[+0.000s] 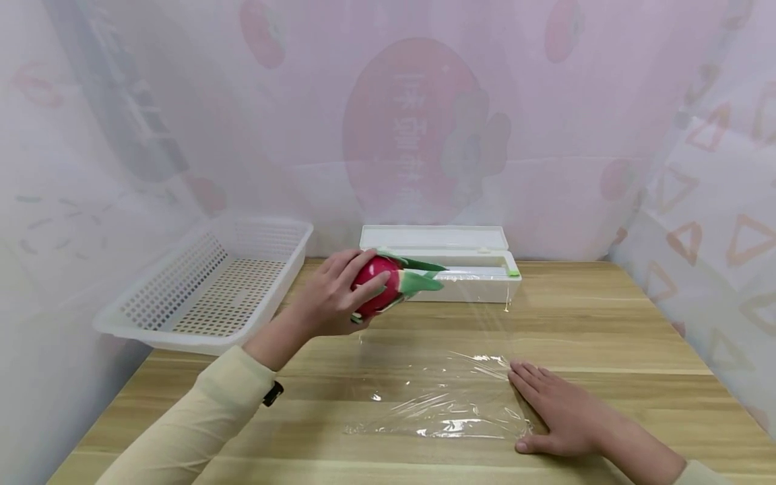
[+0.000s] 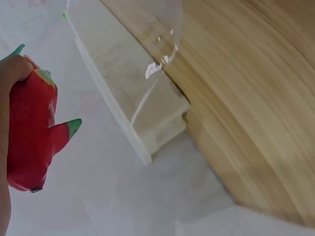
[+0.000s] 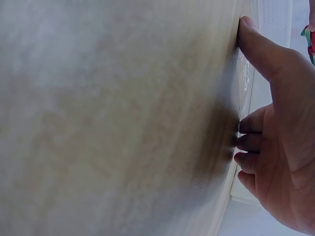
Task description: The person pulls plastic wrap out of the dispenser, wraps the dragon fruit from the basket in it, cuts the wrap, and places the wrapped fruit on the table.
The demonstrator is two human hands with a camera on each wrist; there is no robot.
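My left hand grips a red dragon fruit with green leaf tips, held above the table in front of a white box. In the left wrist view the dragon fruit shows its red skin beside my thumb. A sheet of clear cling film stretches from the white cling film box toward me over the wood. At the sheet's right edge my right hand rests with extended fingers, its fingertips touching the table and film edge. The right wrist view shows that hand from the palm side.
A white perforated plastic basket stands at the back left, overhanging the table's left edge. The box's lid is raised at the back. Printed pale sheeting surrounds the wooden table at the back and sides.
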